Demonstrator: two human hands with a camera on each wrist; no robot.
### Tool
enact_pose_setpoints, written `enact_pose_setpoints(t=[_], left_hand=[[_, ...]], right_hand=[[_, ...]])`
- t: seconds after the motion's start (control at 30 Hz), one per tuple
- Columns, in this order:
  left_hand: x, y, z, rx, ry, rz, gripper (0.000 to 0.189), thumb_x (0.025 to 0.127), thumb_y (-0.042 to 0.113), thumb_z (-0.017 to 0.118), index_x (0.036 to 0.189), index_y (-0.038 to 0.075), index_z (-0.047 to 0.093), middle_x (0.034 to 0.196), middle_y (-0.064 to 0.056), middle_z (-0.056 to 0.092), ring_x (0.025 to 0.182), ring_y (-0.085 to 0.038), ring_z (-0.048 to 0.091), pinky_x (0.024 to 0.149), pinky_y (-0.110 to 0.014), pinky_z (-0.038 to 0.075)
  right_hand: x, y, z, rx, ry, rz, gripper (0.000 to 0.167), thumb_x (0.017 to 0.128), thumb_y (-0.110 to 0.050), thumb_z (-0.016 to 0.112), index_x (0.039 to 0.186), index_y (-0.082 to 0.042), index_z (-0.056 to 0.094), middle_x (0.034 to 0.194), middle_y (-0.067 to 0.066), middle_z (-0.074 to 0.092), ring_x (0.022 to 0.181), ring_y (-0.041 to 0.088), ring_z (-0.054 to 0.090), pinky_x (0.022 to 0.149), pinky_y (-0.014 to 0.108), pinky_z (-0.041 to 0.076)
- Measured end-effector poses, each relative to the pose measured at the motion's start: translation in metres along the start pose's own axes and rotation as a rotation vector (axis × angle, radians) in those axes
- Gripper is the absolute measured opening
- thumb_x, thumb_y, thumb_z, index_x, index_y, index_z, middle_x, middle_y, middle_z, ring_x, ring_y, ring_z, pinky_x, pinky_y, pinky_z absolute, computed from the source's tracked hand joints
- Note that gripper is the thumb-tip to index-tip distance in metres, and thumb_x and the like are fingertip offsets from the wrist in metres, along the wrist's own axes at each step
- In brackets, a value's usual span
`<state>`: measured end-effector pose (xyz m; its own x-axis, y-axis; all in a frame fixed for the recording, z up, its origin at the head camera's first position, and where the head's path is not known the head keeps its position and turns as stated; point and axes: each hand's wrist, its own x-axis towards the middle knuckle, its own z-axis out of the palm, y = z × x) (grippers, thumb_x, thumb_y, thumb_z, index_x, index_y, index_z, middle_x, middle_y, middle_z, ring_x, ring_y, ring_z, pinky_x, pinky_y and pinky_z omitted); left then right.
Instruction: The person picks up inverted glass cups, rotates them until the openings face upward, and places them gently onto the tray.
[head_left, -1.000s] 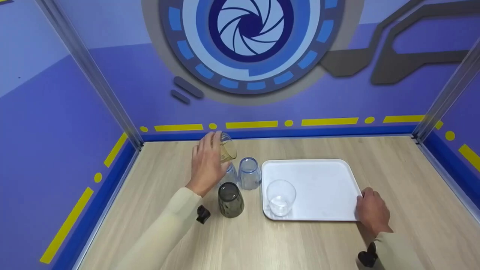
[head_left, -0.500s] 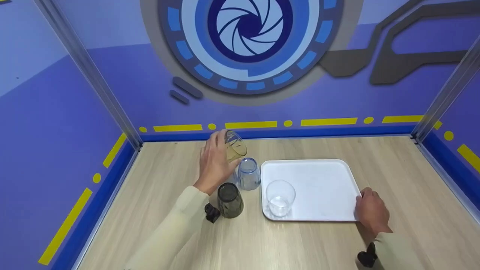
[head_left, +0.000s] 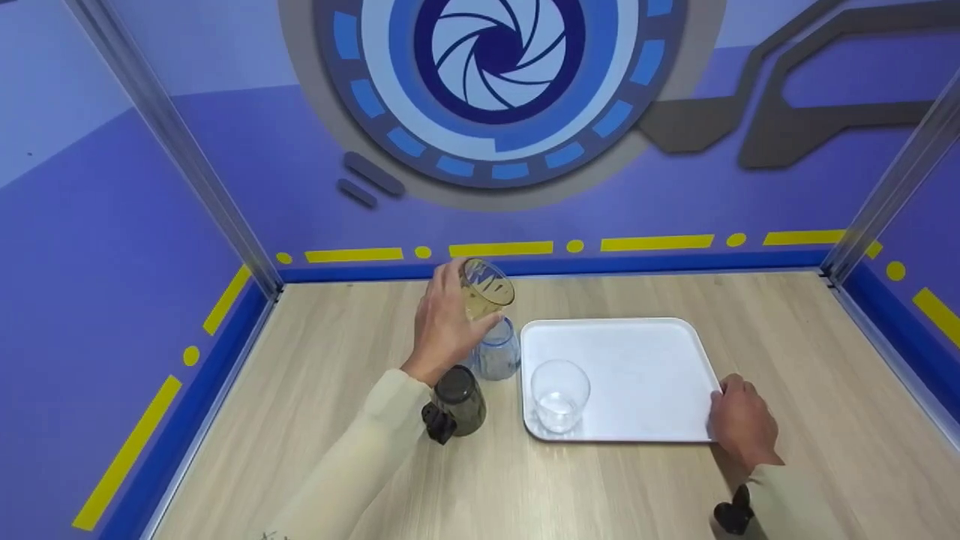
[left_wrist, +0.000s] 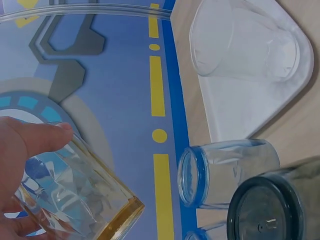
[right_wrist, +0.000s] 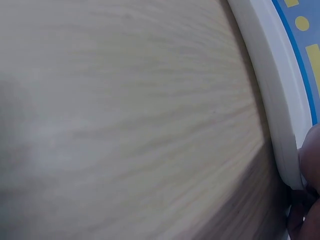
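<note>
My left hand (head_left: 442, 326) grips an amber drinking glass (head_left: 484, 301) and holds it tilted above the table. In the left wrist view, thumb and fingers wrap the glass's faceted side. Below it stands a blue-tinted glass (head_left: 497, 361), narrower end up. A second blue glass (left_wrist: 196, 235) shows only in part at the bottom of the left wrist view. Beside my left wrist stands a dark grey glass (head_left: 466, 409), base up. My right hand (head_left: 744, 420) holds the right edge of a white tray (head_left: 645, 360) near its front corner.
A clear glass (head_left: 560, 394) stands upright at the tray's front left. The blue glasses stand close to the tray's left edge. Behind the wooden table (head_left: 600, 487) rises a printed blue-purple wall (head_left: 525, 217), with side walls left and right.
My left hand has carried the amber glass to the right, from over the left blue glass to over the right one. The right hand and tray have stayed put.
</note>
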<state>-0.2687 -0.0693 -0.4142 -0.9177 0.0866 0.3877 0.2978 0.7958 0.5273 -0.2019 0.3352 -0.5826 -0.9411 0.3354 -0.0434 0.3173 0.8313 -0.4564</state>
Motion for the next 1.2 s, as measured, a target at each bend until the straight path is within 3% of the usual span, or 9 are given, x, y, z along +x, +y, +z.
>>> enact_pose_setpoints(t=[0.37,0.63,1.2], left_hand=[[0.001,0.011,0.011,-0.046,-0.058,-0.058,0.094,0.073,0.04,0.082,0.147,0.019,0.029,0.143,-0.006,0.041,0.125,-0.023,0.05,0.097,-0.043,0.051],[0.0,0.013,0.019,-0.069,-0.119,-0.06,0.1,0.073,0.045,0.08,0.151,0.021,0.024,0.145,-0.006,0.036,0.125,-0.023,0.049,0.1,-0.041,0.05],[0.002,0.019,0.046,-0.172,-0.211,-0.108,0.093,0.073,0.038,0.08,0.148,0.019,0.027,0.141,-0.007,0.038,0.114,-0.026,0.055,0.094,-0.04,0.052]], right_hand=[[0.0,0.002,0.0,-0.013,-0.016,-0.009,0.029,0.099,-0.014,0.043,0.117,0.009,0.045,0.105,0.028,0.053,0.093,0.043,0.057,0.068,0.05,0.046],[0.0,0.001,0.0,-0.013,-0.02,-0.016,0.031,0.1,-0.015,0.042,0.119,0.009,0.044,0.109,0.029,0.052,0.097,0.045,0.056,0.069,0.052,0.046],[-0.001,0.0,0.002,-0.014,0.005,-0.016,0.028,0.1,-0.015,0.043,0.116,0.007,0.046,0.104,0.026,0.053,0.093,0.043,0.057,0.066,0.049,0.045]])
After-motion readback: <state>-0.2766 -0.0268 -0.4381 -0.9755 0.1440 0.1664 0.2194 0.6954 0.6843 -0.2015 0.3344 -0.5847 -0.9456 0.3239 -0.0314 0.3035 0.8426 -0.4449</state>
